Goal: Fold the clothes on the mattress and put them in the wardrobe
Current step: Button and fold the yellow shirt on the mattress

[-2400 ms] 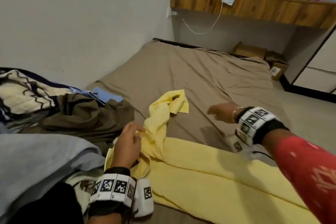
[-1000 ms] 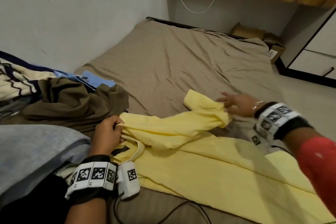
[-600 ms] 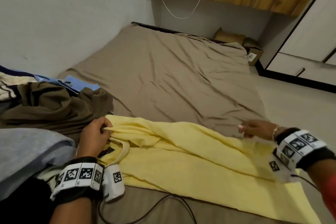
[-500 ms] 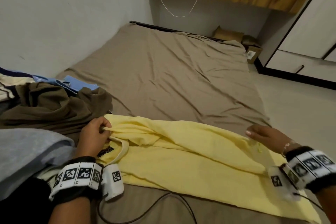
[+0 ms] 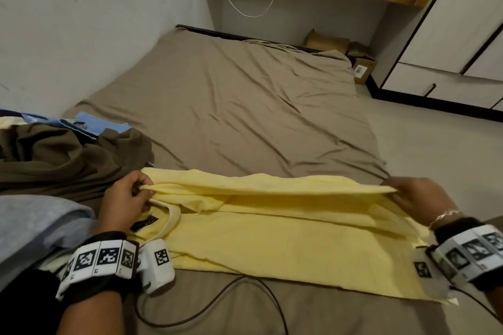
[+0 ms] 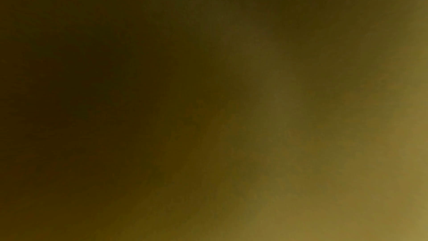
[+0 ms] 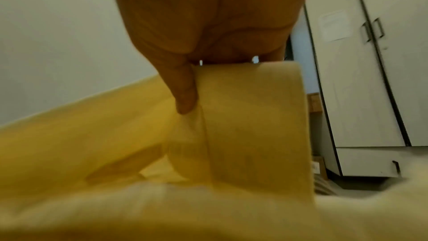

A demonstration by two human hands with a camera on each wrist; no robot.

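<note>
A pale yellow shirt (image 5: 272, 239) lies spread across the near end of the brown mattress (image 5: 245, 106), collar to the left. My left hand (image 5: 130, 198) pinches the shirt's far edge near the collar. My right hand (image 5: 408, 196) grips the same far edge at the hem end, so the fold stretches taut between both hands. In the right wrist view the thumb (image 7: 185, 96) presses yellow cloth (image 7: 243, 125) that wraps over the hidden fingers. The left wrist view is dark and blurred yellow-brown.
A heap of clothes sits at the left: an olive-brown garment (image 5: 68, 158), a blue one (image 5: 95, 121) and a grey one (image 5: 35, 226). A white wardrobe (image 5: 449, 35) stands at the right beyond the floor. Cardboard boxes (image 5: 353, 57) lie past the mattress's far end. A black cable (image 5: 217, 299) crosses the near edge.
The sleeve has been laid over the shirt body. My right hand moved right to the hem end and took hold of the far edge; my left hand kept its pinch near the collar.
</note>
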